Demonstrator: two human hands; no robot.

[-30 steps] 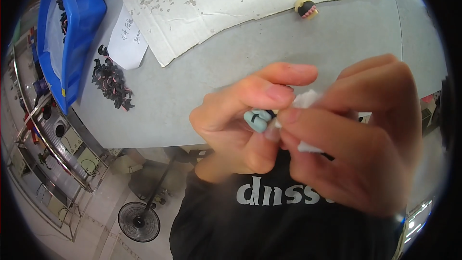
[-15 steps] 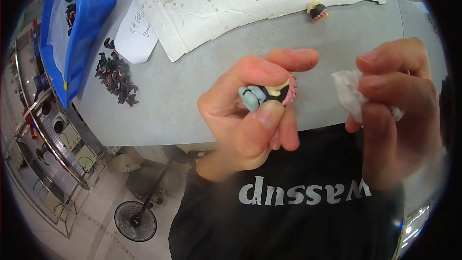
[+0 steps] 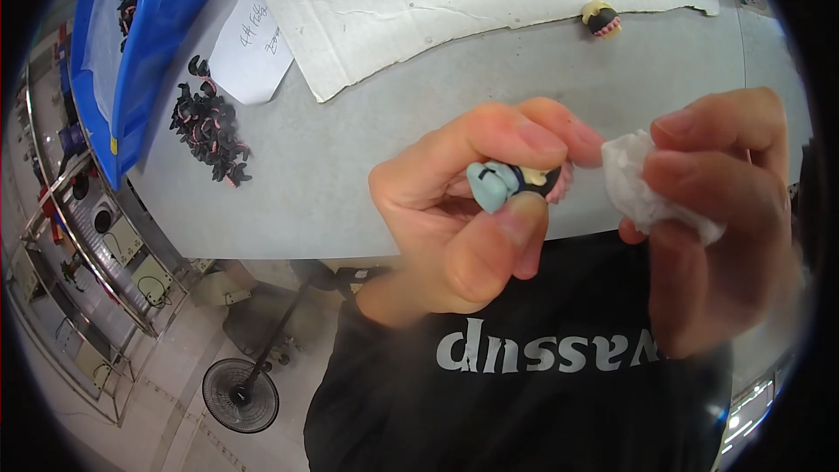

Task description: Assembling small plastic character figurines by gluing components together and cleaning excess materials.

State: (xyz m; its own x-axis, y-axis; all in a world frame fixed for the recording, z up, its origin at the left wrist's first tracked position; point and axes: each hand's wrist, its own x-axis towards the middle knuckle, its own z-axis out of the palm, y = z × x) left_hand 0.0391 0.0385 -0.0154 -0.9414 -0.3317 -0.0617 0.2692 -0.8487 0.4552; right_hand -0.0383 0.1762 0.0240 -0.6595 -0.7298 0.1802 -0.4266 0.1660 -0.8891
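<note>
Between the thumb and fingers of my left hand is a small painted figurine, lying sideways. Its pale blue part points left; cream, black and a ridged pink edge show at the right, partly behind my fingers. My right hand pinches a crumpled white wad, which looks like tissue or cloth. The wad is close to the left hand's fingertips, and I cannot tell whether they touch. Farther back, beside the cardboard edge, sits a small cream, black and pink piece.
Left on the grey table lies a pile of small black and pink parts. Beyond it are a handwritten white paper and a blue bin holding more black parts. White cardboard covers the back. A fan stands below.
My left hand has moved right with the figurine, nearer to the white wad. The right hand has lowered slightly and turned a little, and more of the wad shows.
</note>
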